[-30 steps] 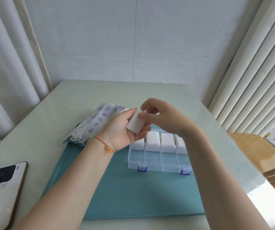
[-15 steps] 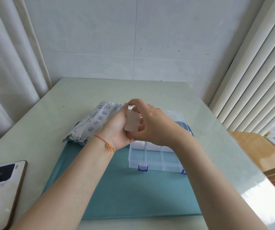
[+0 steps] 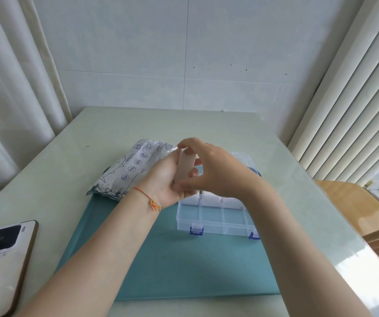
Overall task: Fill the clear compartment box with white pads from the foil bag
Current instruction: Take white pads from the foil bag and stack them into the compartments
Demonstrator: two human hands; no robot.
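Pale tiled wall point(image 3: 184, 53) closes the far side of the room, with white curtains point(image 3: 5, 99) hanging at nine o'clock and ribbed vertical blinds point(image 3: 355, 99) at three o'clock. Below them a light green bench point(image 3: 206, 124) carries a teal mat point(image 3: 184, 266).

At eight o'clock a white phone point(image 3: 3, 264) lies camera side up on the bare bench, well apart from the work. Further in, at about eleven o'clock of the mat, the foil bag point(image 3: 133, 170) lies on its side, partly off the mat.

Just right of the bag the left hand point(image 3: 165, 181), a coloured string at its wrist, curls round a white pad point(image 3: 185, 167) held upright above the box. The right hand point(image 3: 216, 170) meets it from the three o'clock side, thumb and forefinger pinching the same pad at top and bottom, so both hands are clamped on it.

Beneath the hands the clear compartment box point(image 3: 216, 216) sits open on the mat, its blue latches facing six o'clock. The near row of compartments looks empty. White shows in the row behind, but the hands hide most of it, so how many are filled cannot be told.

Judging from that, the task is partway: at least the near row is left to fill, and this pad has yet to go in.

At four o'clock a wooden chair point(image 3: 355, 207) stands beside the bench.
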